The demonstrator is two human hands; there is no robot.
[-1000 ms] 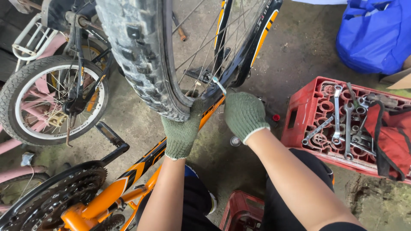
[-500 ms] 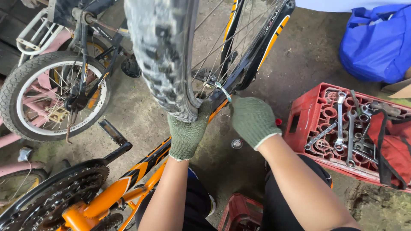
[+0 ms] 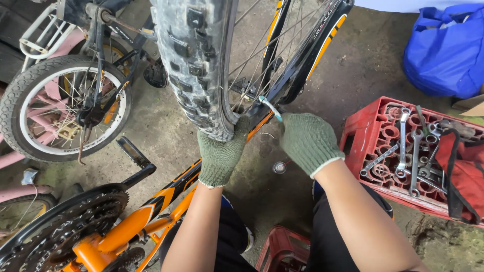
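At the centre of the frame, the left hand [image 3: 220, 153] in its green knitted work glove presses up against the bottom of the knobby black bicycle tyre [image 3: 194, 65], fingers curled around the tread and rim edge where the wheel meets the orange and black bicycle frame [image 3: 166, 194]. Just to its right, the right hand [image 3: 308, 142], gloved the same way, is closed around the handle of a slim light-coloured metal tool [image 3: 270, 108] whose tip points up and left towards the wheel hub and spokes.

The likeliest trouble, as I judge it, is the tool slipping off whatever it bears on: the contact point is hidden behind the tyre and the fork, so the grip there cannot be checked. A slip could drive the tip into the thin spokes or jab the left hand, which sits very close. The wheel could also turn under the left hand, since only a glove holds it.

The tyre fills the upper middle of the frame; its blocks are chunky, dusty and grey with wear, and the spokes are thin and silver.

At right, a red plastic crate [image 3: 375, 151] holds silver spanners, with a blue bag [image 3: 443, 50] above it. A pink child's bicycle [image 3: 60, 106] stands at upper left on the stained concrete floor [image 3: 166, 141].
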